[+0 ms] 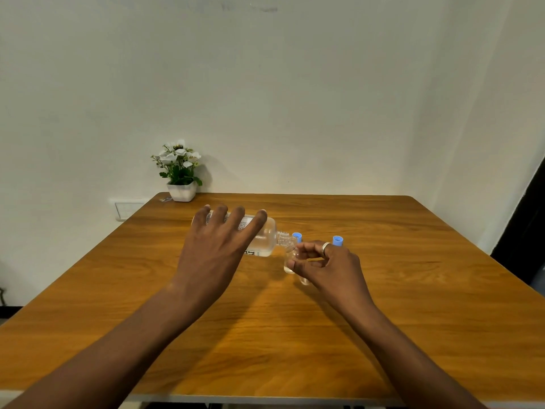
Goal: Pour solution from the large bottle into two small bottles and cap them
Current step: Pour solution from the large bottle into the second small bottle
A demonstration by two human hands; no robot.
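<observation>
My left hand (216,249) grips the large clear bottle (267,236), which is tipped on its side with its uncapped threaded neck pointing right. The neck rests at the mouth of a small clear bottle (289,262) that my right hand (327,265) holds with fingertips above the wooden table (265,335). A second small clear bottle (304,280) stands just below my right hand, partly hidden by it. Two blue caps lie behind on the table: one (297,237) by the large bottle's neck, the other (338,240) behind my ringed finger.
A small white pot of white flowers (180,172) stands at the table's far left corner against the wall. A wall socket plate (126,208) sits beside the table's left edge. A dark doorway (528,231) is at the right.
</observation>
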